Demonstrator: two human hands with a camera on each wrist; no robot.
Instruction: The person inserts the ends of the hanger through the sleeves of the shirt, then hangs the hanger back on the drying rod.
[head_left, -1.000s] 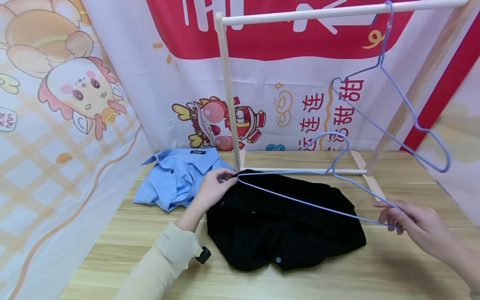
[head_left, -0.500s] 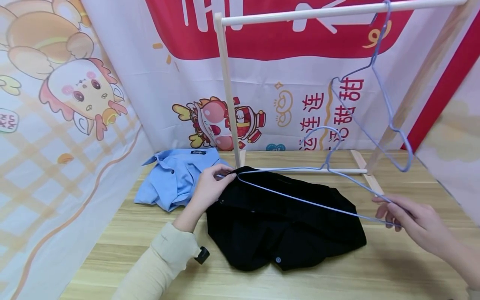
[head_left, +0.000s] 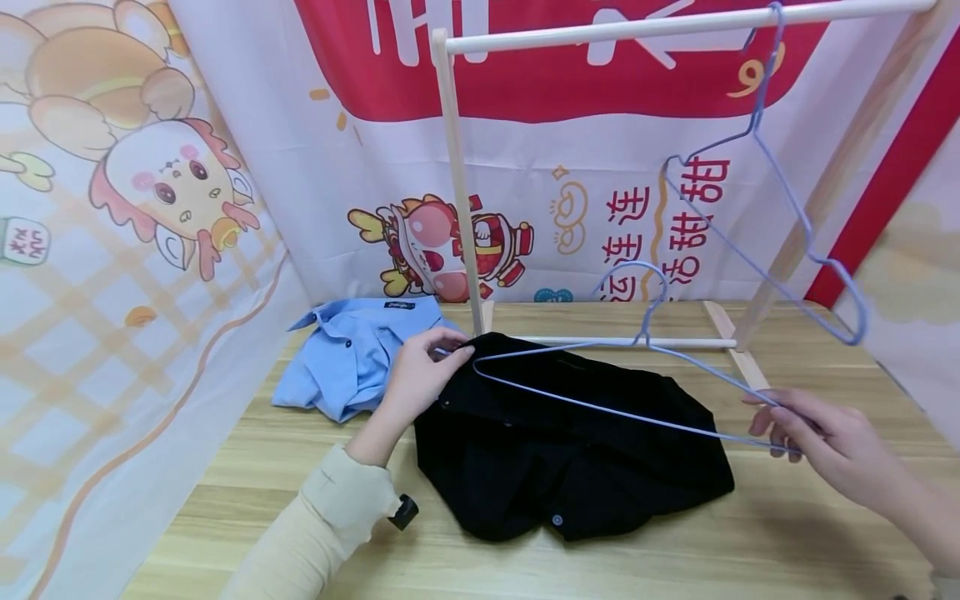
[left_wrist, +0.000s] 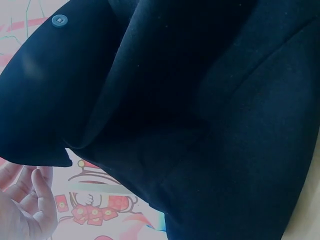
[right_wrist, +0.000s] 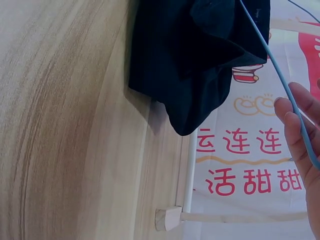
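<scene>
A black buttoned shirt [head_left: 570,450] lies crumpled on the wooden table, its upper left edge raised. My left hand [head_left: 422,373] pinches that edge between thumb and fingers. With my right hand [head_left: 832,442] I hold the right end of a blue wire hanger [head_left: 600,408], which slants across the shirt. Its left tip sits against the black cloth, close to my left thumb. In the left wrist view the shirt [left_wrist: 200,125] fills most of the frame and hides some fingertips. The right wrist view shows the hanger's wire [right_wrist: 277,70] running through my fingers.
A light blue shirt [head_left: 352,358] lies bunched behind my left hand. Behind the black shirt stands a wooden rack [head_left: 459,183], with a second blue hanger [head_left: 780,175] hanging from its top rail. A printed cloth [head_left: 375,150] covers the back and left side.
The held hanger and my right hand have shifted slightly left. My left hand now has the shirt's edge a little higher. The hanger on the rail swung left, then partly back.
</scene>
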